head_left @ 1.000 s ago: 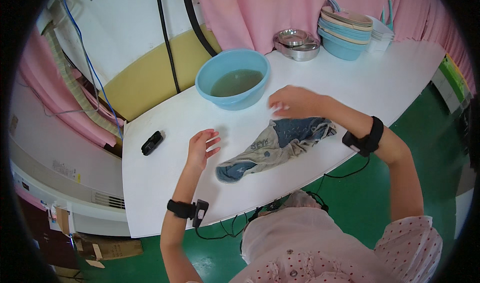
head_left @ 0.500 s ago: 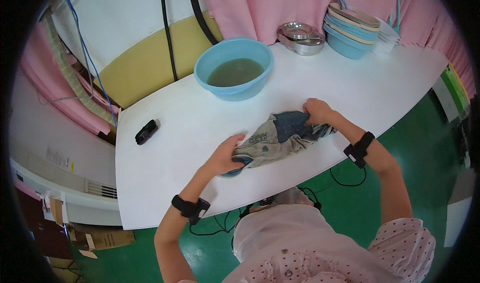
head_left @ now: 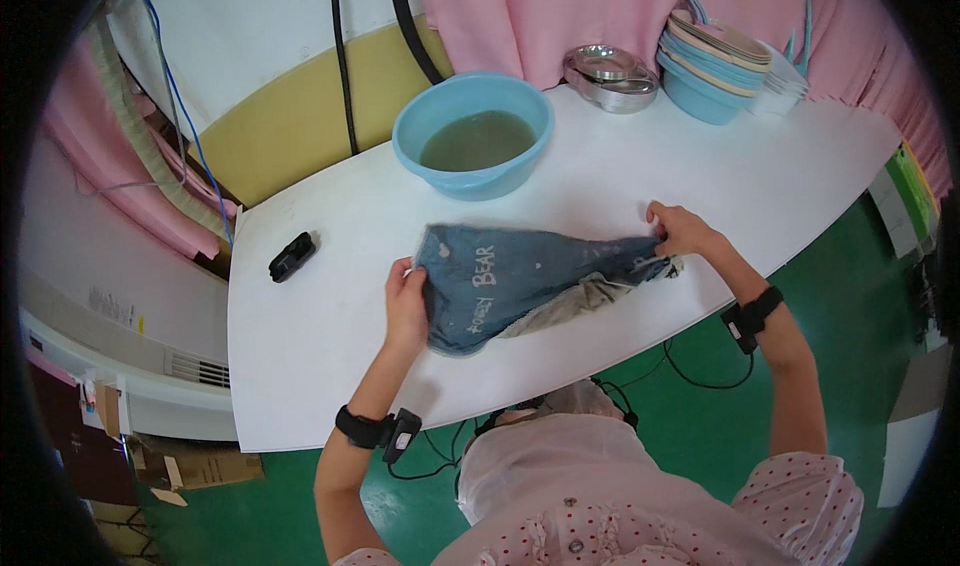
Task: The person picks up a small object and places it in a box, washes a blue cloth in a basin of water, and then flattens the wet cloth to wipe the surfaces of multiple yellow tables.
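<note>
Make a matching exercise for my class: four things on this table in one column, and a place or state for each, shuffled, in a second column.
Things:
1. basin
2. denim garment
3. black device
4. metal bowls

Places or states:
A. lies alone near the table's left edge
B. stretched between the left hand and right hand
C. holds murky water
D. stacked beside the pile of blue bowls

Pairs: 1-C, 2-B, 3-A, 4-D

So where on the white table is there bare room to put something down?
Bare: the table left of the left hand, below the black gadget; also between basin and right hand. Crowded: far corner with stacked bowls and metal dishes.
</note>
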